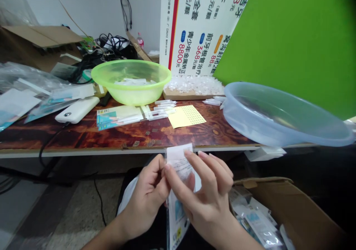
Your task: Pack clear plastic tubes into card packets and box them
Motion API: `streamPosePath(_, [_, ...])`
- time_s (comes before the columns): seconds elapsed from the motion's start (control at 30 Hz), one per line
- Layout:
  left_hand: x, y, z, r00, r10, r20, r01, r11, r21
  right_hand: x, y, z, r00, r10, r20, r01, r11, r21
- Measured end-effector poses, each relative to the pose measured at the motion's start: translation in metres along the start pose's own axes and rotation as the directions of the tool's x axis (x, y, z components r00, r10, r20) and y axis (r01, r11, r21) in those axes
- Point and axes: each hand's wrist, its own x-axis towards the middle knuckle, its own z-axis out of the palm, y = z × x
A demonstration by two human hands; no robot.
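Over my lap, just in front of the table edge, is a flat clear plastic packet (178,168) with a printed card inside. My left hand (150,190) pinches its left edge between thumb and curled fingers. Across its front lies my right hand (207,187), thumb at the left edge and index fingertip near the top. The right hand's other fingers are bent behind or beside the packet, partly hidden. White paper with small print shows at the packet's upper end, and blue and yellow printing lower down.
On the table are a yellow-green basin (130,98), a blue basin (256,127), printed cards (119,117), white tubes (160,111) and a yellow sticker sheet (187,116). A white power bank (77,110) lies left. Below right stands a cardboard box (300,205) of packets.
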Motion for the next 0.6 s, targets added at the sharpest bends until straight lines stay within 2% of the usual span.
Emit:
streamPosePath(0.13, [0.0,0.007,0.0,0.999,0.045,0.015,-0.046,0.993,0.107,0.001,-0.001,-0.003,0.999,0.011,0.033,-0.009,0.998,-0.056])
streamPosePath(0.23, [0.001,0.008,-0.001,0.999,0.024,0.039,-0.028,0.994,0.106,0.002,0.006,-0.003,0.986,0.072,0.149,-0.086,0.992,0.096])
streamPosePath(0.33, [0.003,0.004,-0.001,0.998,-0.02,0.061,0.018,0.999,0.026,0.002,0.016,-0.001,0.937,0.218,0.271,-0.3,0.901,0.314])
streamPosePath(0.4, [0.004,0.003,0.0,0.998,-0.02,0.065,0.022,0.999,-0.025,0.001,0.02,0.0,0.87,0.384,0.311,-0.49,0.744,0.454])
streamPosePath(0.47, [0.004,0.002,0.001,0.997,-0.012,0.07,0.014,0.999,-0.037,0.002,0.021,0.002,0.754,0.526,0.393,-0.65,0.516,0.558])
streamPosePath(0.53, [0.004,0.002,0.001,0.996,0.005,0.092,-0.006,1.0,0.014,0.003,0.02,0.004,0.63,0.588,0.507,-0.75,0.291,0.594])
streamPosePath(0.6, [0.003,0.001,0.001,0.994,0.04,0.098,-0.052,0.992,0.118,0.005,0.018,0.006,0.54,0.612,0.578,-0.794,0.144,0.59])
